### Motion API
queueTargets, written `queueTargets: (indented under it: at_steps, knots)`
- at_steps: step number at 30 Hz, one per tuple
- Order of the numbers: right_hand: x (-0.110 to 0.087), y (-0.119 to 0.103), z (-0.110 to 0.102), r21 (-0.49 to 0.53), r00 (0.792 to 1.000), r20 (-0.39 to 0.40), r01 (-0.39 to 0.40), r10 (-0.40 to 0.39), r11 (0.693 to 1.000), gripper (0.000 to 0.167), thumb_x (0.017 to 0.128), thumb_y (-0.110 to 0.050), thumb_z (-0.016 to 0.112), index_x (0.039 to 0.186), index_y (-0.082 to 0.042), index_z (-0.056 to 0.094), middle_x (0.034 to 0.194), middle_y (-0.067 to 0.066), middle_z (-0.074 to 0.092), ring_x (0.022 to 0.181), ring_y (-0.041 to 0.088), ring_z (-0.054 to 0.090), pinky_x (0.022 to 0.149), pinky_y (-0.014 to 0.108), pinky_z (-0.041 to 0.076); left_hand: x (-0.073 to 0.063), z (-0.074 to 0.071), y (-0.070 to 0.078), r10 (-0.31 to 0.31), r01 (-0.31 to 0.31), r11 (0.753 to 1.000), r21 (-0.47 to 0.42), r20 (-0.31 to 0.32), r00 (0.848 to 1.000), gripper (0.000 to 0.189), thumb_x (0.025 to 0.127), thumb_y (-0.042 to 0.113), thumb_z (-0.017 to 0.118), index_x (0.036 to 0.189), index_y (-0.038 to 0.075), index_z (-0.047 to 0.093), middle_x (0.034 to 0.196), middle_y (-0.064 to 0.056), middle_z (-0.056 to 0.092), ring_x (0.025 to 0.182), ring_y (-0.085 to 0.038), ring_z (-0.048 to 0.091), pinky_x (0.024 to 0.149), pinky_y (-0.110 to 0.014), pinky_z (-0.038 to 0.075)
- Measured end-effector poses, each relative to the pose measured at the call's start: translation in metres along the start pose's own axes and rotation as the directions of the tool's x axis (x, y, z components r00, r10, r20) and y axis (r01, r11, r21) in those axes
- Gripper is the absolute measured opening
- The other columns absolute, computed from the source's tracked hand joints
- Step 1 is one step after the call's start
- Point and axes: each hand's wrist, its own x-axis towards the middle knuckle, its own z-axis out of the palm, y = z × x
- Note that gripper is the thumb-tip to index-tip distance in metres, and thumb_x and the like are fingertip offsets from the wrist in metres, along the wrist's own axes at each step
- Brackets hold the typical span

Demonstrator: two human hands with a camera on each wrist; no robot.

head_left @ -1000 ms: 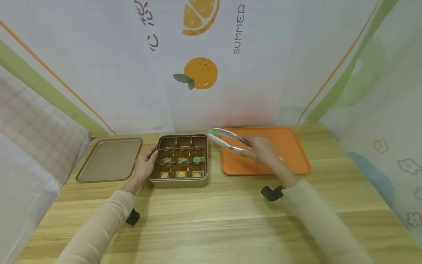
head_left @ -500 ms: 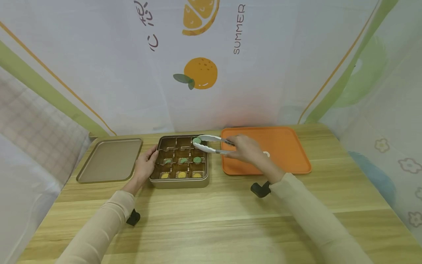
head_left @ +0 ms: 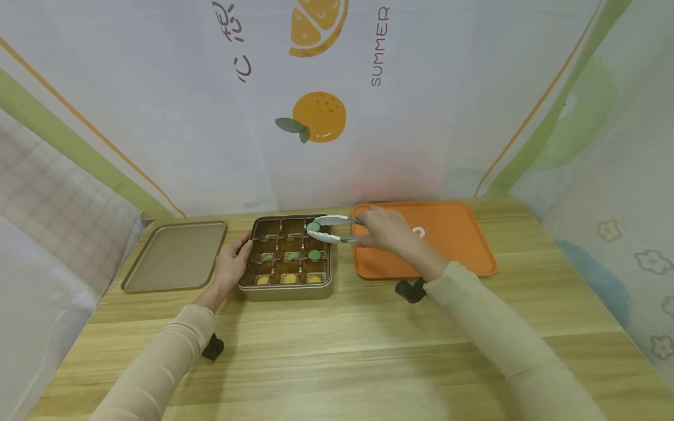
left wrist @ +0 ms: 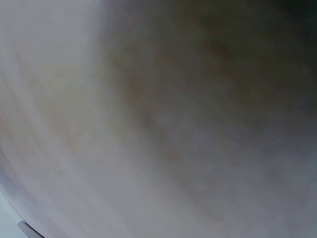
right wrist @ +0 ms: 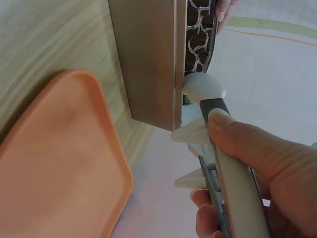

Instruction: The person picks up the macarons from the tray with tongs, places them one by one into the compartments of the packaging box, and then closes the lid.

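In the head view my left hand [head_left: 231, 266] grips the left side of a gold tin box [head_left: 286, 293], which has a brown divided insert. Round yellow pieces [head_left: 289, 279] lie in the front row of compartments, green ones [head_left: 313, 255] in the middle row. My right hand [head_left: 387, 227] holds white-tipped tongs [head_left: 332, 238], their arms spread around a round green piece [head_left: 313, 227] at the tips, over the back right compartment. The right wrist view shows thumb and fingers around the tongs' handles [right wrist: 237, 193]. The left wrist view is a blur.
An orange tray [head_left: 447, 269] lies right of the box, partly under my right hand and forearm. To the left is a flat gold tray or lid [head_left: 181, 257]. A printed white curtain [head_left: 421, 105] hangs behind the wooden table [head_left: 326, 362].
My right hand has carried the tongs and green piece left, from the gap beside the orange tray to over the box's back right compartment. My left hand stays on the box.
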Motion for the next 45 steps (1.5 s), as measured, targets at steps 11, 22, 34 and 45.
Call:
queueTargets:
  at_steps: [11, 22, 34, 45]
  knots:
    - [0.001, -0.005, -0.002, -0.046, 1.000, 0.018, -0.005, 0.006, 0.999, 0.048, 0.080, -0.037, 0.075, 0.119, -0.012, 0.063, 0.109, 0.008, 0.062, 0.086, 0.021, 0.059, 0.059, 0.032, 0.049, 0.000, 0.000, -0.001, 0.009, -0.009, 1.000, -0.001, 0.004, 1.000, 0.050, 0.103, 0.030, 0.036, 0.148, 0.010, 0.031, 0.150, -0.013, 0.033, 0.138, -0.034, 0.030, 0.112, -0.048, 0.029]
    - [-0.006, 0.005, 0.011, 0.022, 0.999, -0.034, -0.013, 0.014, 1.000, 0.053, 0.079, -0.038, 0.076, 0.122, -0.011, 0.061, 0.109, 0.008, 0.062, 0.087, 0.022, 0.059, 0.063, 0.033, 0.049, -0.002, 0.001, -0.003, 0.031, -0.031, 0.999, -0.015, 0.009, 0.999, 0.049, 0.103, 0.026, 0.036, 0.148, 0.008, 0.030, 0.150, -0.015, 0.032, 0.138, -0.035, 0.029, 0.111, -0.049, 0.029]
    - [-0.047, 0.064, 0.018, 0.223, 0.978, -0.200, -0.010, 0.056, 0.975, 0.050, 0.080, -0.035, 0.076, 0.119, -0.007, 0.062, 0.106, 0.015, 0.065, 0.094, 0.029, 0.061, 0.076, 0.043, 0.051, -0.002, 0.000, -0.001, 0.038, -0.038, 0.999, -0.012, 0.010, 0.999, 0.049, 0.103, 0.027, 0.036, 0.147, 0.006, 0.031, 0.149, -0.016, 0.033, 0.137, -0.036, 0.031, 0.110, -0.049, 0.030]
    - [-0.123, 0.160, 0.017, 0.281, 0.932, -0.172, -0.265, 0.320, 0.923, 0.070, 0.087, -0.039, 0.066, 0.138, 0.004, 0.042, 0.126, 0.031, 0.053, 0.074, 0.033, 0.056, 0.048, 0.029, 0.037, -0.001, -0.001, 0.000, 0.041, -0.041, 0.999, -0.009, 0.017, 0.999, 0.049, 0.104, 0.026, 0.035, 0.148, 0.007, 0.029, 0.151, -0.015, 0.031, 0.138, -0.036, 0.029, 0.111, -0.050, 0.028]
